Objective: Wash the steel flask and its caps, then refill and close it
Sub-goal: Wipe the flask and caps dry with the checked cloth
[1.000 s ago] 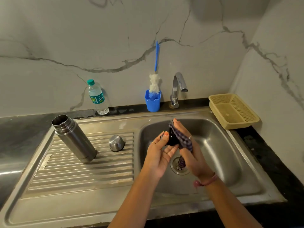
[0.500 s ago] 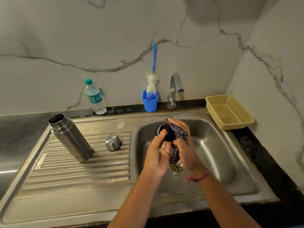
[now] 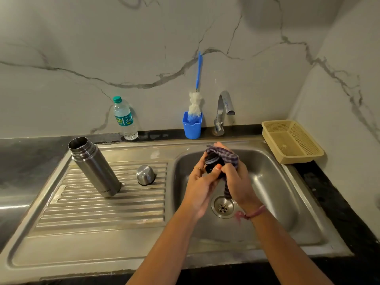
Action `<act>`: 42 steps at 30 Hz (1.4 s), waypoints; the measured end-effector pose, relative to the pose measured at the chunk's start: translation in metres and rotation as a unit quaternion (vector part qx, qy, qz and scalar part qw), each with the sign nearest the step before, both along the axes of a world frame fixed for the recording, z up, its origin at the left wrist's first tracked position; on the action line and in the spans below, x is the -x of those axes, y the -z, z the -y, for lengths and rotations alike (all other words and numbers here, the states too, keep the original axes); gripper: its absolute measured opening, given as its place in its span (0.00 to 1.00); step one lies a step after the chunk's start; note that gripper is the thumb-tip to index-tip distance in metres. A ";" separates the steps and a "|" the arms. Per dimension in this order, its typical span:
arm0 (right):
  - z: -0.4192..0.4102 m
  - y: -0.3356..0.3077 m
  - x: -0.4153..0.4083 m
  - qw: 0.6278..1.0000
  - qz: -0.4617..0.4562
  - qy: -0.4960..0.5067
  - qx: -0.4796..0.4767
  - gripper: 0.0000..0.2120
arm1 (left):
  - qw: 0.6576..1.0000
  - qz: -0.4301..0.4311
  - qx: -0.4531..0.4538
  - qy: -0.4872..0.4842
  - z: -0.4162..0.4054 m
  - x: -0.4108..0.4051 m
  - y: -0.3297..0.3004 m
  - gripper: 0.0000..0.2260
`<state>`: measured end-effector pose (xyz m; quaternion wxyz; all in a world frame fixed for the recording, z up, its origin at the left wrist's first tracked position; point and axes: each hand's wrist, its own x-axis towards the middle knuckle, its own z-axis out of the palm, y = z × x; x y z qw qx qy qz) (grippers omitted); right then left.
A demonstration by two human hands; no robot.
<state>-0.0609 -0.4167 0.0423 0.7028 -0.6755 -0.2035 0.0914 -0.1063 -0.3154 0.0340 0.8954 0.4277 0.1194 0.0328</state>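
Silver steel flask (image 3: pixel 95 167), black inner cap (image 3: pixel 211 164), cloth (image 3: pixel 225 156) was purple-and-white checked, blue cup (image 3: pixel 192 128), blue-handled white brush (image 3: pixel 196 99), green-capped bottle (image 3: pixel 124 118), beige basket (image 3: pixel 292 140), grey-veined white marble wall (image 3: pixel 102 48).

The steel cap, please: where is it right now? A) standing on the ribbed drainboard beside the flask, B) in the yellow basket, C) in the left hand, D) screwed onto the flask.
A: the steel cap stands on the ribbed drainboard, to the right of the open flask and apart from it.
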 end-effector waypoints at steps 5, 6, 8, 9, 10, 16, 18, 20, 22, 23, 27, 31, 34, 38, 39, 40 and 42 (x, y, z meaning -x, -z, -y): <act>-0.004 0.008 0.008 0.939 0.278 -0.024 0.202 0.32 | 0.999 -0.015 -0.030 -0.008 -0.010 -0.006 0.005 0.18; -0.005 0.006 0.006 0.945 0.261 -0.025 0.196 0.32 | 0.999 -0.014 -0.041 -0.005 -0.011 -0.006 0.006 0.19; -0.004 -0.004 0.002 0.988 0.114 -0.027 0.105 0.27 | 0.998 -0.009 -0.065 -0.004 -0.009 -0.004 0.006 0.21; -0.003 -0.006 -0.003 0.996 0.052 -0.022 0.072 0.23 | 0.997 -0.006 -0.082 -0.006 -0.008 -0.004 0.007 0.22; -0.001 -0.006 -0.009 0.999 0.005 -0.013 0.043 0.21 | 0.995 -0.002 -0.097 -0.010 -0.007 -0.005 0.008 0.25; 0.001 0.003 0.014 0.989 0.123 -0.005 0.080 0.31 | 0.997 -0.020 -0.051 -0.059 -0.010 -0.015 0.006 0.23; 0.001 0.002 0.011 0.991 0.099 0.017 0.083 0.29 | 0.999 -0.011 -0.038 -0.033 -0.009 -0.013 0.007 0.16; 0.001 -0.009 0.004 0.998 -0.008 0.045 0.044 0.15 | 1.000 -0.005 -0.020 -0.007 -0.006 -0.009 0.008 0.15; 0.002 -0.011 -0.005 0.995 -0.066 0.069 0.021 0.11 | 1.000 0.002 -0.013 0.012 -0.005 -0.008 0.009 0.14; 0.001 -0.013 -0.003 0.995 -0.065 0.070 0.016 0.12 | 1.000 0.002 -0.007 0.015 -0.006 -0.008 0.008 0.14; -0.006 -0.005 0.020 0.997 -0.027 0.075 -0.009 0.26 | 0.999 0.006 0.029 0.011 -0.011 -0.015 0.006 0.15; -0.009 -0.012 0.010 0.991 -0.082 0.103 -0.024 0.17 | 0.998 0.001 -0.058 0.025 -0.013 -0.017 0.012 0.16; -0.006 -0.013 0.001 0.988 -0.116 0.104 -0.018 0.16 | 0.978 -0.001 -0.202 0.047 -0.008 -0.015 0.015 0.27; -0.008 -0.006 0.004 0.989 -0.103 0.110 -0.013 0.17 | 0.955 -0.035 -0.295 0.007 -0.011 -0.020 0.020 0.47; -0.009 -0.006 0.006 0.990 -0.099 0.103 -0.015 0.18 | 0.957 -0.041 -0.287 0.002 -0.013 -0.020 0.023 0.47; -0.009 -0.004 0.006 0.991 -0.095 0.098 -0.012 0.19 | 0.961 -0.043 -0.273 -0.002 -0.013 -0.018 0.023 0.44; -0.007 -0.006 0.002 0.992 -0.089 0.092 -0.006 0.17 | 0.969 -0.041 -0.245 -0.002 -0.014 -0.014 0.024 0.32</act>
